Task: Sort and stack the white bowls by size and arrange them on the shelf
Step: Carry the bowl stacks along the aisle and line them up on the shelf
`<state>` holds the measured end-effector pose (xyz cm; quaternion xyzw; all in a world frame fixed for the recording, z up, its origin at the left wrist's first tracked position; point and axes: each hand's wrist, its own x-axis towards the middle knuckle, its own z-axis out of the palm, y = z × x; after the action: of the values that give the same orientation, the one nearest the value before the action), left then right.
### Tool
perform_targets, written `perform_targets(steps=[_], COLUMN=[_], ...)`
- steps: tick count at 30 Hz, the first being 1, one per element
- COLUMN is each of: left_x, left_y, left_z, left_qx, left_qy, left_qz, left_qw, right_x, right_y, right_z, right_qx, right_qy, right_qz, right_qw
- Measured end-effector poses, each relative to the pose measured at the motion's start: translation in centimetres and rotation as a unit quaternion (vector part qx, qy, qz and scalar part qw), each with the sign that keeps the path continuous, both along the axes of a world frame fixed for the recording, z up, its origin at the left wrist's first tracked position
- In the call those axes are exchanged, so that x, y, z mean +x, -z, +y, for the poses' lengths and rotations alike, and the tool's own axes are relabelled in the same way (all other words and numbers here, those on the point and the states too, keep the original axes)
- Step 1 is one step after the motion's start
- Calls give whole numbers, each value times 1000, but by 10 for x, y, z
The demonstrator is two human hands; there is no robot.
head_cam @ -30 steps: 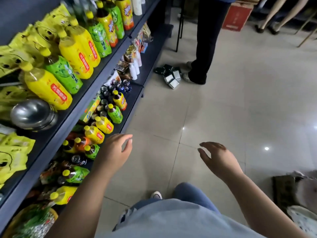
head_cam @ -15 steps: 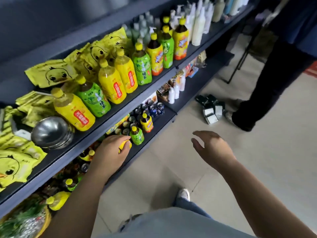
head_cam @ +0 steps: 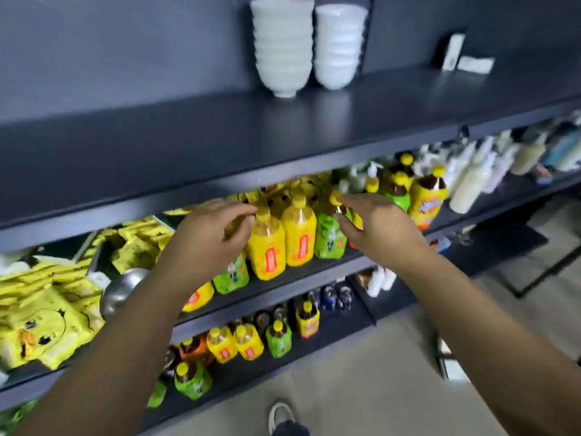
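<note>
Left hand (head_cam: 209, 236), right hand (head_cam: 379, 228) under two white bowl stacks (head_cam: 284, 47)

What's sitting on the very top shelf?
A wider stack of white bowls and a narrower stack stand side by side on the top shelf, with an upright white box farther right. The bowls' insides are hidden.

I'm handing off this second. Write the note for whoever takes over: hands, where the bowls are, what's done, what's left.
Left hand: open, empty, raised in front of the bottles.
Right hand: open, empty, level with the left.
Bowls: two white stacks side by side at the back of the top shelf, the wider stack on the left and the narrower stack on the right.
Done: sorting and stacking look finished; no loose white bowl is in view.
Left: probably only a check that both stacks sit straight.
</note>
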<state>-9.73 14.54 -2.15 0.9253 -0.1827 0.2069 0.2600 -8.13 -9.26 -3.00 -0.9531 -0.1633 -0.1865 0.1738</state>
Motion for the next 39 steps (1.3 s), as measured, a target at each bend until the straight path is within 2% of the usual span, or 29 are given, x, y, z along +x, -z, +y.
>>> perform_targets(steps=[4, 10, 13, 18, 22, 26, 28, 31, 35, 39], left_x=[57, 148, 191, 257, 304, 344, 358, 373, 381, 373], left_y=[-36, -68, -69, -66, -62, -57, -53, -45, -35, -37], left_z=[-2, -9, -19, -37, -52, -71, -77, -83, -83, -87], left_qx=[-29, -118, -213, -364, -425, -428, -464, -535, -546, -542], left_qy=[-15, -31, -56, -89, -145, -204, -192, -131, -58, -36], left_qz=[-74, -27, 27, 99, 116, 109, 114, 130, 134, 134], left_qw=[997, 992, 975, 922, 886, 873, 857, 824, 825, 829], right_x=[66, 156, 195, 266, 317, 359, 370, 378, 383, 380], right_y=[-38, -75, -81, -74, -69, -60, -57, -49, -45, -46], right_z=[10, 14, 14, 14, 21, 28, 31, 34, 37, 36], right_qx=[23, 70, 158, 282, 384, 411, 422, 473, 505, 503], right_qy=[-7, -17, -16, -9, -34, -106, -134, -160, -175, -174], right_qz=[-46, -79, -46, 56, 123, 115, 119, 131, 123, 111], right_qw=[999, 994, 986, 958, 915, 898, 889, 857, 836, 839])
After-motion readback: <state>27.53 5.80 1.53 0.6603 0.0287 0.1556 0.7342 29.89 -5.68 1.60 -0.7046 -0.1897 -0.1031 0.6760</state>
